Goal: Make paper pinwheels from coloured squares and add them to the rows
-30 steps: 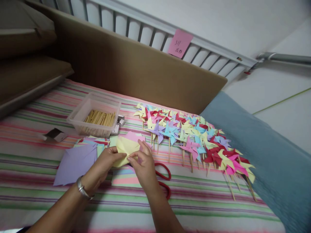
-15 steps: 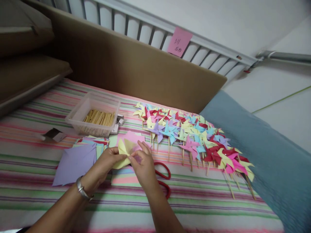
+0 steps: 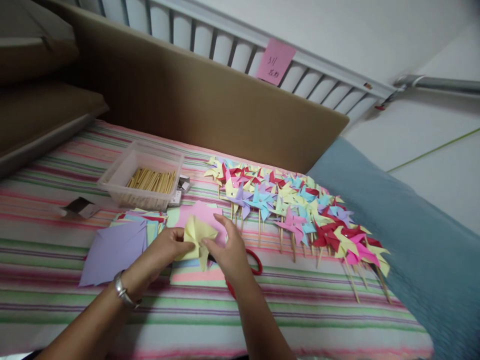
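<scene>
A pale yellow paper pinwheel (image 3: 198, 233), with its corners folded toward the centre, is held above loose paper sheets. My left hand (image 3: 173, 245), with a silver bracelet at the wrist, pinches its left side near the middle. From the right, my right hand (image 3: 227, 248) has its thumb on the folded paper; the index finger stretches out above it. Beneath lie a pink sheet (image 3: 210, 212) and several coloured ones. Scissors with red handles (image 3: 255, 262) are partly covered by my right hand. To the left are purple paper squares (image 3: 114, 252).
A clear plastic box (image 3: 112, 175) holds many short sticks (image 3: 151, 180). Small boxes (image 3: 180, 190) stand beside it, and an opened small carton (image 3: 78, 207) lies to its left. Many finished pinwheels (image 3: 296, 225) on sticks cover the right side. A brown board (image 3: 225, 110) borders the back.
Another corner of the yellow paper is folded in, and the pinwheel shape faces up more. My right hand has shifted a little right and down, over the scissors' handles.
</scene>
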Demonstrator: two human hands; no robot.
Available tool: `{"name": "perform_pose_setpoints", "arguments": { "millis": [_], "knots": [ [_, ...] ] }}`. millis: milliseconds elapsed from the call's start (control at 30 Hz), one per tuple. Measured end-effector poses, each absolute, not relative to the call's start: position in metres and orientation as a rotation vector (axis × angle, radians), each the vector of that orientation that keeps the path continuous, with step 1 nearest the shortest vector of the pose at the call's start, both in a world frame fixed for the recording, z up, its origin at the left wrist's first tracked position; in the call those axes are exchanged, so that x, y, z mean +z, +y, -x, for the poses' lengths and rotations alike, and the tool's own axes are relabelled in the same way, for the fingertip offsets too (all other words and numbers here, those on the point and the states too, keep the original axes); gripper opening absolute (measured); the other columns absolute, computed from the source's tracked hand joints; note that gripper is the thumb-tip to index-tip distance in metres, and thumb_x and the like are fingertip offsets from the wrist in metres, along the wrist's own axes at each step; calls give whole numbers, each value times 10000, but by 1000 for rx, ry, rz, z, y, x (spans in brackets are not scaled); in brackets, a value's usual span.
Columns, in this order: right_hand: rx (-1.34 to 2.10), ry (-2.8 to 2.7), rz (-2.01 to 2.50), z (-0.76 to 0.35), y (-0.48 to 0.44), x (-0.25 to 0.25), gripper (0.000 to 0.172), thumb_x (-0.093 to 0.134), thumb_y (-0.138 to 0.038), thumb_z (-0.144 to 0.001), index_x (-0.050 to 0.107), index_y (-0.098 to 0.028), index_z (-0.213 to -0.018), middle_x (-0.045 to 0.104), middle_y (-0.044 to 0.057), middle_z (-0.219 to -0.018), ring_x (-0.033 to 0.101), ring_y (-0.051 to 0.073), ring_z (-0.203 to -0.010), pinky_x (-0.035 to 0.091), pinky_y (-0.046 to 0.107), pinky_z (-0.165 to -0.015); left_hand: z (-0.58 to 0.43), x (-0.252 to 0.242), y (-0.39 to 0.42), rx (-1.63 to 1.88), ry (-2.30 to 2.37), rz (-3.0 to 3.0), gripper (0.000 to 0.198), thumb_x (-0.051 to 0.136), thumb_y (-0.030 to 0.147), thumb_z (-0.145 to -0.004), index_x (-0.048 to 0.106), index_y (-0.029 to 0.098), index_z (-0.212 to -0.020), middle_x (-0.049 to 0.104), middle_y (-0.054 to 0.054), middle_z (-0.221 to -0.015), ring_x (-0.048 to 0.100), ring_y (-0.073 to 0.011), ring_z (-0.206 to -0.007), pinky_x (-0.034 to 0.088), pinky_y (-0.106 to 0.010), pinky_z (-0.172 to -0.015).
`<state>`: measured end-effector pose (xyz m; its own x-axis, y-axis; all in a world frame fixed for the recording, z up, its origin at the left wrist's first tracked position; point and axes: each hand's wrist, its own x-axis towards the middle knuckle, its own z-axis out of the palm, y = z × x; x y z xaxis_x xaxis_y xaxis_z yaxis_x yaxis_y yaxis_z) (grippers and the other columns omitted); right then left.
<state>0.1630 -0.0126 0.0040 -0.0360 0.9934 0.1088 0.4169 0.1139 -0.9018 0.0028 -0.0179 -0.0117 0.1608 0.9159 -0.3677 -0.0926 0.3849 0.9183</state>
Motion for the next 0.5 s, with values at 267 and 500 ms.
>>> {"name": "perform_pose_setpoints", "arguments": {
  "millis": [267, 500],
  "knots": [
    [1698, -1397, 1210, -182, -7, 1, 573, 727, -178, -609, 561, -215, -1156, 658, 9, -846, 643, 197, -756, 485, 283, -634, -9, -11, -25, 740, 1053, -1035, 150, 623, 213, -623, 717, 134, -710, 661, -16, -612, 533, -143, -534, 355, -230, -533],
    [1662, -1590, 1232, -184, -6, 4, 573, 717, -106, -593, 593, -210, -1142, 651, 25, -1043, 602, 215, -932, 464, 286, -758, -9, -12, -25, 644, 1051, -1079, 186, 631, 255, -606, 696, 128, -724, 667, -11, -660, 560, -161, -605, 381, -237, -563]
  ]
}}
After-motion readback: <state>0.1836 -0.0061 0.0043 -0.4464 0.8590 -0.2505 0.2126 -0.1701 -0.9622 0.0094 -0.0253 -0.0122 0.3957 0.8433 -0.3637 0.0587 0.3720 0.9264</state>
